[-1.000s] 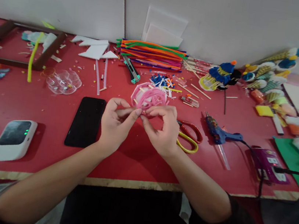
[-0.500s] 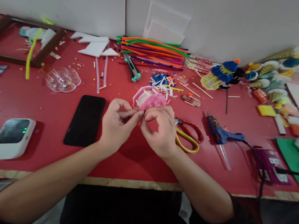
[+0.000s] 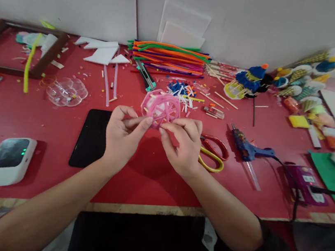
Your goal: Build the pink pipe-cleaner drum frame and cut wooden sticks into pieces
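Observation:
A pink wheel-shaped craft [image 3: 167,108], made of fuzzy pipe cleaner with spokes and short pale sticks between two rims, is held up above the table. My left hand [image 3: 124,136] pinches its lower left edge between thumb and fingers. At the lower right rim, my right hand [image 3: 182,144] pinches it with thumb and index finger. The wheel's spoked face is tilted toward me. Partly behind my left hand lies a black phone [image 3: 90,139]. Scissors [image 3: 213,153] with red and yellow handles lie just right of my right hand.
A blue glue gun [image 3: 247,147] lies at right, its cord running to a purple power box [image 3: 304,184]. Behind the wheel are a utility knife [image 3: 145,76], cut scraps [image 3: 181,90] and coloured pipe cleaners [image 3: 169,57]. A white device [image 3: 9,161] stands at left.
The pink wheel has turned so its spoked face shows more, and it has shifted slightly left. My left hand has moved a little left; both hands still grip the wheel.

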Tool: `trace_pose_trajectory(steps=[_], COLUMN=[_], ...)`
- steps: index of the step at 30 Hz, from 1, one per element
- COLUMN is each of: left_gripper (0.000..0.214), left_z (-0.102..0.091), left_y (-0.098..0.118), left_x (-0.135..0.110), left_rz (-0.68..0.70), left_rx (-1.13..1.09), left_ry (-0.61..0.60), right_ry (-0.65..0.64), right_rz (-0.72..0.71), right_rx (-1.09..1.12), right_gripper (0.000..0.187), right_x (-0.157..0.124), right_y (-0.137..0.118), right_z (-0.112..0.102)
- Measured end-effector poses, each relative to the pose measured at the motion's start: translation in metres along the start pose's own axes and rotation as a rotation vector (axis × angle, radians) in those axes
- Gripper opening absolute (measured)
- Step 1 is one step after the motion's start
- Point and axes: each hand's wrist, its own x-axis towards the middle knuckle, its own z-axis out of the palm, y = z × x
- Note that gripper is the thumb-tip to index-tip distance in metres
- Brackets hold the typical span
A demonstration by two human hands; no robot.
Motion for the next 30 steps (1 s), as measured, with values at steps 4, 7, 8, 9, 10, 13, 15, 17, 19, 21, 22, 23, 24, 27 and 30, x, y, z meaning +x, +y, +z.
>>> trace_pose_trajectory(steps=[4,7,8,9,10,13,15,17,19,21,22,23,24,27,30], left_gripper=[0.039,0.038,0.038,0.038,0.038,0.038,0.037,0.036,0.034,0.032,0.031,0.030,0.030,0.029,0.032], left_z=[0.003,0.003,0.003,0.003,0.003,0.003,0.003,0.003,0.002,0.002,0.002,0.002,0.003,0.004,0.006], left_y=[0.002,0.004,0.005,0.005,0.005,0.005,0.004,0.004,0.003,0.002,0.002,0.002,0.002,0.004,0.007], left_x=[-0.006,-0.007,-0.008,-0.008,-0.008,-0.008,-0.008,-0.008,-0.008,-0.008,-0.008,-0.008,-0.009,-0.011,-0.012], left_rz=[0.031,0.051,0.055,0.059,0.060,0.055,0.040,0.027,0.024,0.030,0.032,0.032,0.030,0.008,-0.036], left_rx=[0.101,0.135,0.138,0.139,0.139,0.139,0.145,0.146,0.145,0.148,0.155,0.162,0.172,0.203,0.195], left_ry=[-0.054,-0.068,-0.070,-0.073,-0.075,-0.077,-0.078,-0.085,-0.087,-0.087,-0.089,-0.092,-0.097,-0.102,-0.107], right_ry=[0.017,0.001,-0.007,-0.016,-0.025,-0.034,-0.031,-0.037,-0.051,-0.063,-0.067,-0.070,-0.067,-0.018,0.026], right_rz=[0.047,0.061,0.064,0.066,0.068,0.054,0.018,-0.024,-0.055,-0.075,-0.084,-0.089,-0.089,-0.067,-0.077], right_rx=[0.001,0.031,0.039,0.045,0.049,0.039,0.017,-0.014,-0.049,-0.072,-0.078,-0.082,-0.086,-0.094,-0.103], right_gripper=[0.009,0.009,0.009,0.010,0.010,0.011,0.010,0.010,0.011,0.011,0.010,0.010,0.009,0.010,0.009], right_x=[-0.002,-0.001,-0.001,-0.001,-0.001,-0.001,-0.002,-0.003,-0.003,-0.003,-0.003,-0.003,-0.003,-0.002,-0.002], right_y=[0.001,0.002,0.002,0.002,0.002,0.003,0.003,0.004,0.005,0.005,0.005,0.005,0.005,0.003,0.002], right_z=[0.001,0.002,0.002,0.002,0.002,0.001,0.000,-0.001,-0.002,-0.002,-0.002,-0.002,-0.001,0.001,0.003])
